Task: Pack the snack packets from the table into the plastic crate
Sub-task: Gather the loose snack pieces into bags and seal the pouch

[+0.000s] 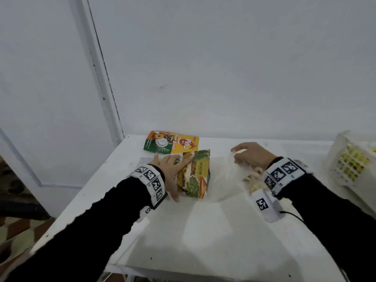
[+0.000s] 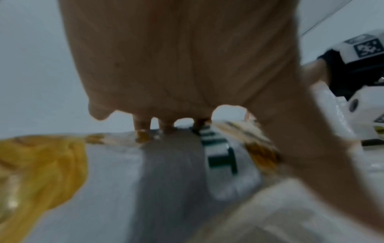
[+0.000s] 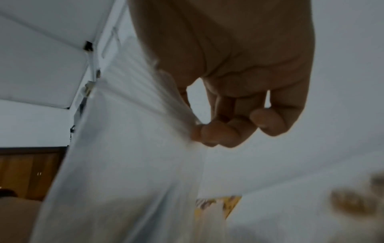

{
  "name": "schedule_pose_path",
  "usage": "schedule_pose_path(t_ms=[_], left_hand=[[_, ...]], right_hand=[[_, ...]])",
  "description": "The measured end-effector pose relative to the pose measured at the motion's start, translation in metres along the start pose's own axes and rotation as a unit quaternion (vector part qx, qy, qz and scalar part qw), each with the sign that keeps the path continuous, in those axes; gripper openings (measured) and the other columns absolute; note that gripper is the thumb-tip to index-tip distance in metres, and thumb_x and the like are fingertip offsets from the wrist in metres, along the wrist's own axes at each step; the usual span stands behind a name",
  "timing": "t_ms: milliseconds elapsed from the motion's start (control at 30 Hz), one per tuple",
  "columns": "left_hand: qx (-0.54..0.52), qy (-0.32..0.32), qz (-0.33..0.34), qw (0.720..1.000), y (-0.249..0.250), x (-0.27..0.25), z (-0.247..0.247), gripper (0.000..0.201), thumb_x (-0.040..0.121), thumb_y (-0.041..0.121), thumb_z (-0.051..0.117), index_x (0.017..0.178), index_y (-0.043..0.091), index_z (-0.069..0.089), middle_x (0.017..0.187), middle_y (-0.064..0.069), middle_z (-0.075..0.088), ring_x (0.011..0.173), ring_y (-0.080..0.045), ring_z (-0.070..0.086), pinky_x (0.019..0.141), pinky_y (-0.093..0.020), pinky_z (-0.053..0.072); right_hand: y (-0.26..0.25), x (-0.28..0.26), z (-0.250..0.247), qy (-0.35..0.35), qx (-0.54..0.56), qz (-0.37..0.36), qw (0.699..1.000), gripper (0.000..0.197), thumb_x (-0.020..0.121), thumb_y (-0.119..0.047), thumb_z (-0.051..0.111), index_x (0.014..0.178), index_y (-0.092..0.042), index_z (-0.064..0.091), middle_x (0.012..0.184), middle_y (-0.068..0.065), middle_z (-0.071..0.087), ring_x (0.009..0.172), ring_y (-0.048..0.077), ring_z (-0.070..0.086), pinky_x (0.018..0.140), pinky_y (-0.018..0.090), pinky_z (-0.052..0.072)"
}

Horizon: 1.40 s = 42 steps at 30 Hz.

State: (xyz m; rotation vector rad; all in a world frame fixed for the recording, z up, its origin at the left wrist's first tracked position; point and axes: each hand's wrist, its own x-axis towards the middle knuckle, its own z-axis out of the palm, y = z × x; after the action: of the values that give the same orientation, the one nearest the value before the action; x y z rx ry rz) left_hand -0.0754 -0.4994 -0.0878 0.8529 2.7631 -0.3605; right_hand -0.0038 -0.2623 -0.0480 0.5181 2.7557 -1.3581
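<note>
White counter (image 1: 203, 231) filling the lower half of the head view, set against a pale wall (image 1: 223, 68). At the far right edge, white plastic crate (image 1: 343, 180) with lattice sides, yellow packets showing through the holes. Toward the right of the middle, clear plastic bag (image 1: 230, 180) of pale snack pieces, lying on the counter and partly lifted at its top. Left of it and just beside, green-and-yellow snack packet (image 1: 195, 176) printed with leaves, lying flat. Behind that one, touching its far corner, yellow-and-green pineapple packet (image 1: 173, 142), also flat on the counter near the wall. Both printed packets and the clear bag on the counter, well apart from the crate.

Left hand (image 1: 173, 171) resting on the leafy packet, fingers straight and spread, fingertips pressing its top face in the left wrist view (image 2: 166, 128); grip released, nothing clasped. Right hand (image 1: 252, 153) over the top of the clear bag, fingers curled; in the right wrist view, fingertips (image 3: 209, 133) pinching a gathered fold of the thin film (image 3: 124, 156) against the thumb, so grip grasping the clear bag. Black sleeves and white marker bands (image 1: 151, 183) on both wrists.
</note>
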Motion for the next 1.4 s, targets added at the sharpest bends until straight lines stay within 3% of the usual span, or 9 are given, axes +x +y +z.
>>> schedule_pose_path(t_ms=[100, 233, 400, 633, 967, 1067, 1200, 1300, 1400], left_hand=[[-0.006, -0.059, -0.003, 0.998, 0.014, 0.013, 0.006, 0.101, 0.072, 0.076, 0.047, 0.144, 0.039, -0.013, 0.157, -0.001, -0.013, 0.145, -0.027, -0.01, 0.113, -0.058, -0.005], [0.05, -0.07, -0.022, 0.996, 0.022, 0.042, 0.022, 0.063, 0.09, 0.065, 0.012, 0.145, 0.04, -0.005, 0.157, -0.001, -0.01, 0.145, -0.029, -0.009, 0.112, -0.059, -0.006], [0.093, -0.061, -0.015, 0.994, 0.027, 0.056, 0.052, 0.06, 0.093, 0.059, 0.014, 0.146, 0.038, -0.006, 0.157, -0.001, -0.012, 0.144, -0.028, -0.013, 0.11, -0.057, -0.014], [0.035, -0.06, -0.018, 0.997, 0.031, 0.058, 0.03, 0.056, 0.093, 0.054, 0.028, 0.145, 0.039, 0.013, 0.157, 0.005, 0.008, 0.145, -0.026, 0.0, 0.109, -0.06, -0.011], [-0.145, 0.186, -0.006, 0.972, 0.043, 0.039, -0.015, 0.035, 0.098, 0.031, 0.031, 0.129, 0.026, 0.048, 0.142, 0.001, 0.04, 0.134, -0.018, 0.032, 0.116, -0.05, 0.008], [-0.283, 0.289, 0.087, 0.91, 0.056, 0.027, -0.03, 0.029, 0.094, 0.036, 0.043, 0.107, 0.016, 0.059, 0.112, -0.002, 0.055, 0.108, -0.017, 0.048, 0.1, -0.034, 0.035], [-0.392, 0.219, 0.144, 0.882, 0.092, 0.011, -0.04, 0.031, 0.08, 0.05, 0.062, 0.083, 0.02, 0.059, 0.073, 0.007, 0.049, 0.072, -0.012, 0.048, 0.071, -0.03, 0.042], [-0.41, 0.198, 0.133, 0.881, 0.109, 0.01, -0.038, 0.034, 0.076, 0.045, 0.069, 0.091, 0.016, 0.059, 0.076, 0.005, 0.052, 0.071, -0.012, 0.049, 0.065, -0.025, 0.04], [-0.431, 0.21, 0.139, 0.867, 0.109, 0.011, -0.036, 0.022, 0.078, 0.025, 0.071, 0.093, 0.015, 0.057, 0.084, 0.001, 0.056, 0.073, -0.014, 0.053, 0.064, -0.02, 0.04]], right_hand=[[-0.002, -0.009, -0.026, 0.045, -0.002, -0.015, 0.999, 0.024, 0.082, -0.002, 0.054, 0.104, -0.01, 0.059, 0.064, 0.003, 0.057, 0.051, 0.015, 0.045, 0.031, 0.01, 0.03], [0.006, -0.011, -0.047, 0.128, 0.028, -0.016, 0.991, 0.026, 0.081, -0.004, 0.054, 0.104, -0.014, 0.058, 0.077, 0.005, 0.057, 0.054, 0.013, 0.046, 0.031, 0.012, 0.032], [0.02, -0.011, -0.047, 0.153, 0.078, -0.008, 0.985, 0.03, 0.081, 0.0, 0.054, 0.108, -0.013, 0.055, 0.075, 0.01, 0.057, 0.057, 0.018, 0.049, 0.048, 0.025, 0.038], [0.03, -0.014, -0.031, 0.109, 0.147, 0.019, 0.983, 0.028, 0.084, 0.001, 0.059, 0.108, -0.01, 0.051, 0.073, 0.012, 0.059, 0.047, 0.019, 0.054, 0.039, 0.019, 0.046], [0.035, -0.012, -0.027, 0.127, 0.225, 0.011, 0.966, 0.019, 0.086, 0.004, 0.056, 0.096, -0.009, 0.047, 0.08, 0.018, 0.068, 0.057, 0.029, 0.057, 0.054, 0.029, 0.047], [0.035, -0.013, -0.021, 0.149, 0.228, -0.022, 0.962, 0.021, 0.082, 0.002, 0.064, 0.097, -0.005, 0.051, 0.07, 0.014, 0.065, 0.056, 0.026, 0.06, 0.06, 0.036, 0.052], [0.029, -0.019, -0.006, 0.167, 0.225, -0.065, 0.958, 0.03, 0.076, -0.001, 0.072, 0.1, -0.004, 0.054, 0.067, 0.012, 0.064, 0.061, 0.023, 0.063, 0.061, 0.033, 0.057], [0.023, -0.025, 0.005, 0.182, 0.233, -0.081, 0.952, 0.033, 0.074, -0.002, 0.074, 0.099, -0.006, 0.053, 0.064, 0.01, 0.063, 0.058, 0.017, 0.061, 0.052, 0.022, 0.052], [0.023, -0.029, 0.01, 0.181, 0.255, -0.081, 0.947, 0.039, 0.073, -0.005, 0.076, 0.102, -0.009, 0.05, 0.069, 0.014, 0.06, 0.057, 0.016, 0.063, 0.06, 0.033, 0.057]])
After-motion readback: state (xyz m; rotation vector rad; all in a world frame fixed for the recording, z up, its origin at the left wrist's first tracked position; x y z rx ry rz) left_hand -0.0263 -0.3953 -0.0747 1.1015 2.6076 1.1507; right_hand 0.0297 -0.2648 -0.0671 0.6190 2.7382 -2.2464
